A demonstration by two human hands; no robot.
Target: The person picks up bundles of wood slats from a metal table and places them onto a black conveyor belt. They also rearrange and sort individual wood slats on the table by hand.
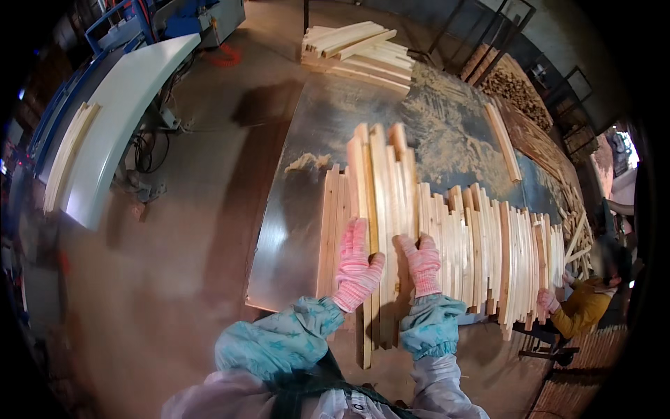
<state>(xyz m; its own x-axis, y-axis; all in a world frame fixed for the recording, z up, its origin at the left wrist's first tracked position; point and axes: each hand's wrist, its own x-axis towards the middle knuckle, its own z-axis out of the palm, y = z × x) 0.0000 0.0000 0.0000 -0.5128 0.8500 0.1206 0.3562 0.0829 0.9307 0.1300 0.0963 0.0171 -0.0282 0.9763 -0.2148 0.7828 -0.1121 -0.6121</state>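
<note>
Both my hands wear pink knitted gloves and teal sleeve covers. My left hand [356, 269] lies flat, fingers apart, on the left side of a bundle of long pale wooden slats [382, 181]. My right hand [421, 263] presses flat on the right side of the same bundle. The bundle lies lengthwise on a metal-topped table [293, 230], and its near ends stick out past the table's front edge. More slats [488, 255] lie side by side to the right of the bundle.
Another person in a yellow top [583, 307] with a pink glove works at the slat row's right end. A stack of slats [359, 49] sits at the table's far end. A white curved machine bed [118, 119] stands on the left, sawdust [307, 162] beside the bundle.
</note>
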